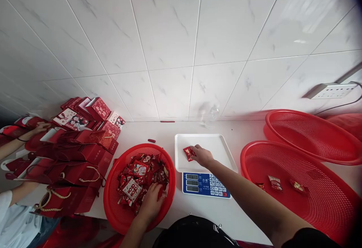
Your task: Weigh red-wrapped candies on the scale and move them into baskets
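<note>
My right hand (202, 155) is above the white tray of a digital scale (220, 146), its fingers closed on a small red snack packet (188, 153) at the tray's left side. Below the tray is the scale's blue panel (202, 184) with its displays and keys. My left hand (152, 202) reaches into a round red basket (111, 199) full of small wrapped packets (132, 189), mostly red. Its fingers curl at a red packet (162, 190) near the basket's right side; the fingertips are partly hidden.
Red gift boxes (87, 153) with rope handles are stacked at the left, where another person's hand (42, 127) touches some. Two large red baskets (283, 146) stand at the right; the nearer holds a few packets (275, 182). A clear plastic item (214, 112) and power strip (330, 91) are by the wall.
</note>
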A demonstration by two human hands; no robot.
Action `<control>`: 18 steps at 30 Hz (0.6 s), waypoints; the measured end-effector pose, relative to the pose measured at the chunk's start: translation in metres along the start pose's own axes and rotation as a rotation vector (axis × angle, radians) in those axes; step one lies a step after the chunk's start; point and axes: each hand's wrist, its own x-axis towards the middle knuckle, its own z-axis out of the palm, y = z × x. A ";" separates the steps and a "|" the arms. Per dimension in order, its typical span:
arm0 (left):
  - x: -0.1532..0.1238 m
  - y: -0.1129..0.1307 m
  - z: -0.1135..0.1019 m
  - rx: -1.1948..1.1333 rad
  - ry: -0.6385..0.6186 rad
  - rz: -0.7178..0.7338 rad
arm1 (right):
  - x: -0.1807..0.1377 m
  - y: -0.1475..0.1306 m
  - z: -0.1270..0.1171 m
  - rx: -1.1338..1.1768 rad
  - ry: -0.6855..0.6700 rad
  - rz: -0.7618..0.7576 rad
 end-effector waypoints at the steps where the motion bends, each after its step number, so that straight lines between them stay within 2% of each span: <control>1: 0.000 0.001 0.000 -0.001 -0.003 0.009 | 0.001 -0.003 -0.001 -0.010 -0.010 0.000; 6: 0.002 0.003 0.000 -0.003 -0.015 0.055 | 0.008 -0.021 -0.003 -0.018 -0.070 -0.045; 9: 0.003 0.001 -0.001 0.005 -0.023 0.067 | 0.009 -0.022 -0.005 0.022 -0.056 -0.047; 15: 0.005 -0.012 -0.001 0.041 -0.019 0.027 | -0.009 0.016 -0.022 0.137 0.016 0.097; 18: 0.005 -0.013 -0.002 0.065 -0.048 0.013 | -0.026 0.026 -0.021 0.131 0.033 0.136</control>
